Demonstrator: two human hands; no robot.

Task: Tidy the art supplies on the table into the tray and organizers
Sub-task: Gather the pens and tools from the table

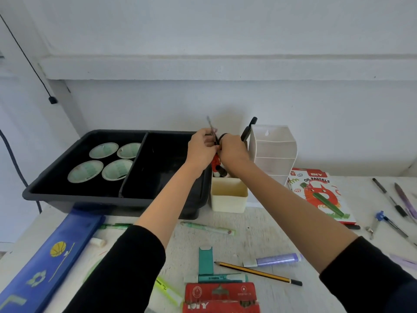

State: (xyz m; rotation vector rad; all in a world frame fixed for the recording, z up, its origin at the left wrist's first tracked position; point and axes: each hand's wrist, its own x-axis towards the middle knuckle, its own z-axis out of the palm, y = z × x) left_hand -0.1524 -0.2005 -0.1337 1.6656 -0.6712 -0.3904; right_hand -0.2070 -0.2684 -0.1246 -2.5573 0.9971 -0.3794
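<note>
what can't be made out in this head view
All in the head view:
- held items: mostly covered by the left hand and right hand. Only a grey tip, a black loop and a red part show, so the grip is unclear.
- cream organizer: contents hidden by its wall and the right forearm.
- red box: cut off by the bottom edge, print blurred.
- blue case: cut off at the lower left corner.

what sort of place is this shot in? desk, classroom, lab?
Probably a home or hobby art desk against a plain white wall: a scuffed white tabletop strewn with pens, a boxed set of oil pastels, and a black plastic divided tray holding four paper dishes.
</note>
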